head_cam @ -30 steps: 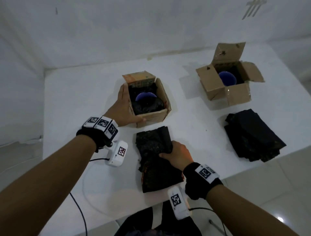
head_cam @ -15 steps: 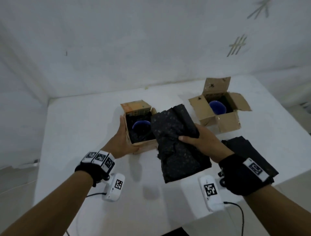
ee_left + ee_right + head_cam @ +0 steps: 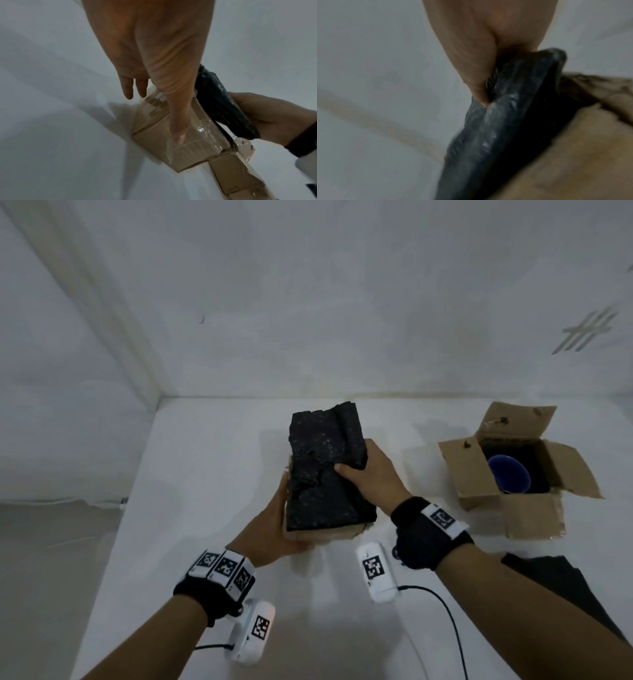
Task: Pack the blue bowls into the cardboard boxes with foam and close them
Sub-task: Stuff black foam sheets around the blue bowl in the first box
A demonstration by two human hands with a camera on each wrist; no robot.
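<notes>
Both forearms are bare, each wrist wrapped in a black band [image 3: 432, 537] carrying white tags printed with black square codes. Below each wrist hangs a white camera pod [image 3: 376, 572] with its own code tag, trailing a thin black cable [image 3: 445, 611].

1. foam sheet [image 3: 325, 474]: black, matt, rough, speckled.
2. near box [image 3: 181, 136]: brown cardboard under glossy clear tape.
3. far box [image 3: 527, 518]: plain matt cardboard.
4. bowl [image 3: 509, 478]: smooth blue.
5. table [image 3: 191, 474]: smooth white.

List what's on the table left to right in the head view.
left hand → foam sheet over the near box → right hand → open box with blue bowl
</notes>
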